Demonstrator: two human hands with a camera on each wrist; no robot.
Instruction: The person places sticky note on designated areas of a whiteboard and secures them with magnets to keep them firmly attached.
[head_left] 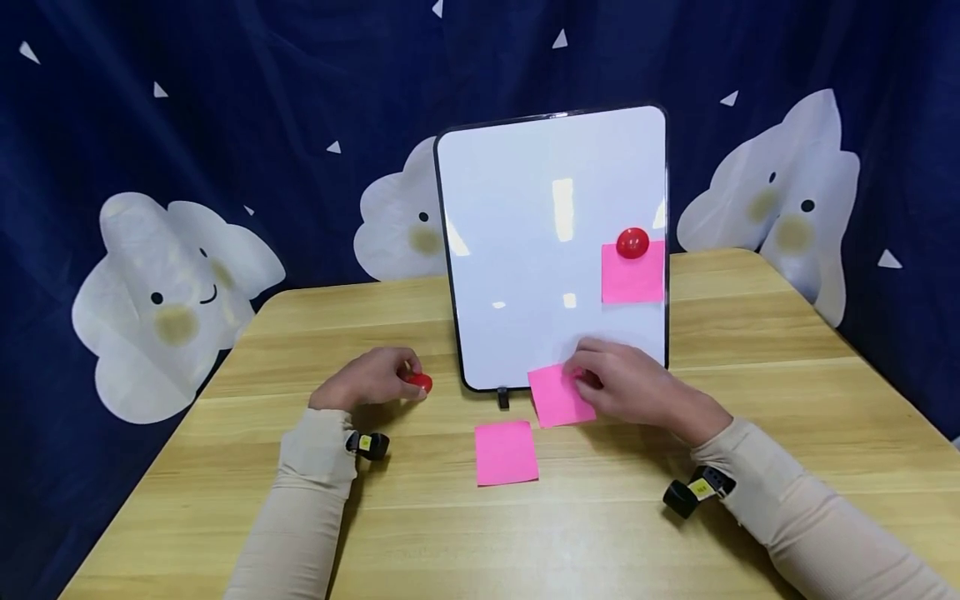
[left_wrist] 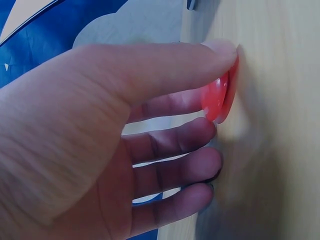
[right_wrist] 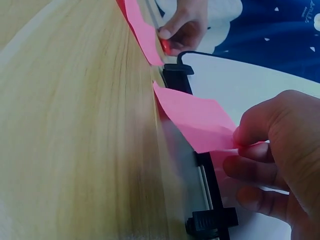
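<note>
Between thumb and index finger, my right hand (head_left: 628, 385) pinches a pink sticky note (head_left: 557, 395) by its edge, held in front of the lower edge of a whiteboard (head_left: 525, 242). In the right wrist view the note (right_wrist: 195, 120) slants up off the table. My left hand (head_left: 375, 379) pinches a round red magnet (head_left: 422, 382) close over the table, left of the board. Its other fingers are loosely bent in the left wrist view, beside the magnet (left_wrist: 220, 95). A second pink sticky note (head_left: 507, 453) lies on the table before the board.
On the board's right side, another red magnet (head_left: 632, 243) sits over the top of a pink sticky note (head_left: 628, 279). Small black feet (head_left: 503, 398) support the board on the wooden table (head_left: 405, 533). Behind hangs a dark blue curtain (head_left: 300, 75) with cloud prints.
</note>
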